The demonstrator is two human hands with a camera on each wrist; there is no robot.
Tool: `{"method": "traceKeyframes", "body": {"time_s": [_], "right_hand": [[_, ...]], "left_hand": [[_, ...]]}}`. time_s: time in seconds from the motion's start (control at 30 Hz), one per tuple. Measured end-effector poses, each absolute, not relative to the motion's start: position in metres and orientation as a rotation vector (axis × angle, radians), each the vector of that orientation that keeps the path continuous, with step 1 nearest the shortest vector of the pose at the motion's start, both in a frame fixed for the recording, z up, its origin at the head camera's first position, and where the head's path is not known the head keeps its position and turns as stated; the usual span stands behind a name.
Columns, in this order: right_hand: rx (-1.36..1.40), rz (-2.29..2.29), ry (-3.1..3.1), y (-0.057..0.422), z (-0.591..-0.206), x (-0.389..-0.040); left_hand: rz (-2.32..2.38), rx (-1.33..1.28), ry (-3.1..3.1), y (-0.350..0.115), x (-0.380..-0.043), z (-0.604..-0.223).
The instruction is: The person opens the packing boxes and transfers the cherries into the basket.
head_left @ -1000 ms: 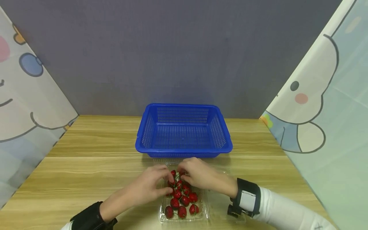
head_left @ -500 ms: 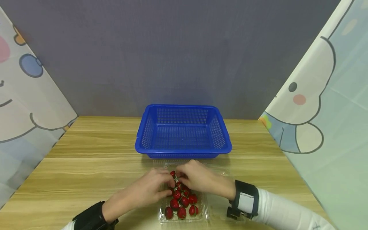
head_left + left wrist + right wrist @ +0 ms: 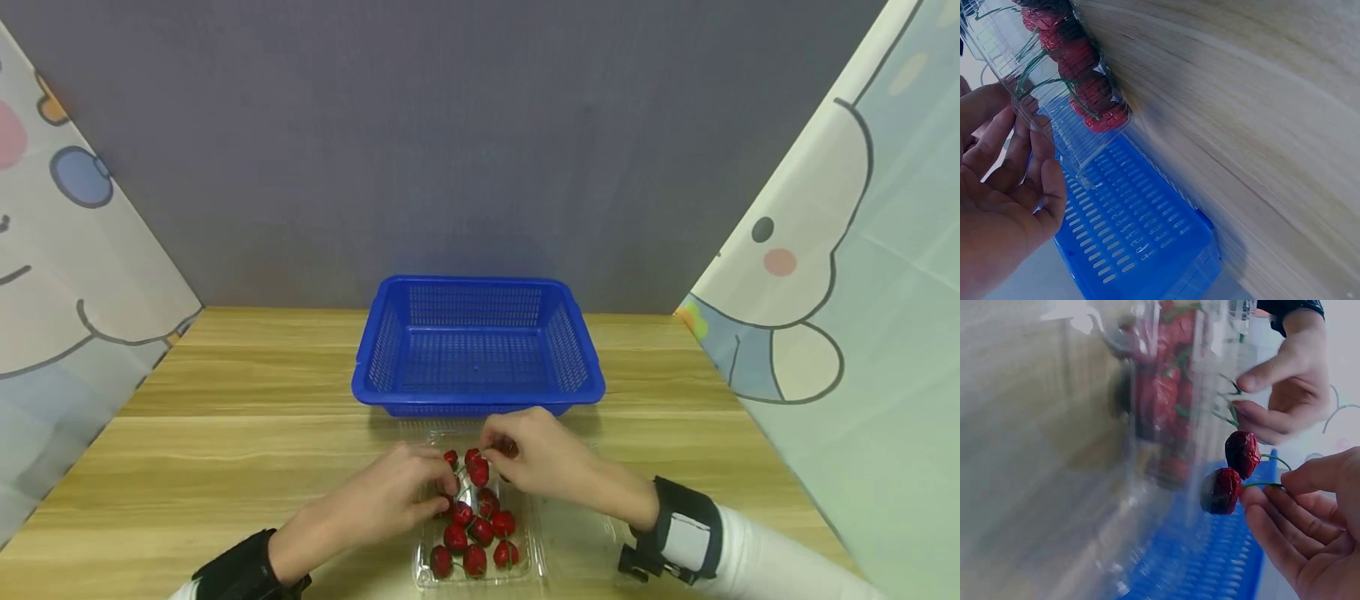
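Head view: the left hand [image 3: 393, 487] comes in from the desk's [image 3: 225, 392] near left, fingers bent at the clear tray's [image 3: 529, 573] left rim. The right hand [image 3: 540, 454] angles in over the tray's far right corner, a pair of cherries [image 3: 478, 475] just beside its fingertips; other cherries [image 3: 481, 531] lie in the tray, by the desk's near edge. The blue basket [image 3: 480, 395] stands just behind; wood grain runs from it to both side edges, where printed cloths [image 3: 795, 217] rise. A grey backdrop [image 3: 480, 150] lines the far edge.

Left wrist view: green stems [image 3: 1038, 59] lie by the left fingertips; whether they grip one, I cannot tell.

Right wrist view: the right thumb and fingers pinch the pair's stems.
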State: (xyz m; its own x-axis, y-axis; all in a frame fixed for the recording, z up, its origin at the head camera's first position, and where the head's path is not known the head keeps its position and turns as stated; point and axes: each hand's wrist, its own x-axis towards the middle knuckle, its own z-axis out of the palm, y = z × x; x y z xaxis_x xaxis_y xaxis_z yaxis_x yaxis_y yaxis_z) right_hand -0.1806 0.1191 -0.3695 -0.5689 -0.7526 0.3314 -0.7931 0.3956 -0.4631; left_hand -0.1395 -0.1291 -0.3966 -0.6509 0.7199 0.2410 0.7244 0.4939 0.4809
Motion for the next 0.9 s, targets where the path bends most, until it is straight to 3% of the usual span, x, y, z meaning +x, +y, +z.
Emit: {"method": "traceKeyframes", "body": {"time_s": [0.3, 0.6, 0.9], "right_hand": [[1.394, 0.947, -2.468, 0.137, -0.331, -0.193], [1.275, 0.844, -2.457, 0.145, -0.283, -0.228], [1.184, 0.749, -2.61, 0.141, -0.279, -0.268]], "left_hand": [[-0.81, -1.296, -2.704, -0.127, -0.139, -0.397], [-0.782, -1.268, -2.758, -0.125, -0.14, -0.396], [-0.705, -1.26, -2.802, -0.124, -0.138, -0.395]]}}
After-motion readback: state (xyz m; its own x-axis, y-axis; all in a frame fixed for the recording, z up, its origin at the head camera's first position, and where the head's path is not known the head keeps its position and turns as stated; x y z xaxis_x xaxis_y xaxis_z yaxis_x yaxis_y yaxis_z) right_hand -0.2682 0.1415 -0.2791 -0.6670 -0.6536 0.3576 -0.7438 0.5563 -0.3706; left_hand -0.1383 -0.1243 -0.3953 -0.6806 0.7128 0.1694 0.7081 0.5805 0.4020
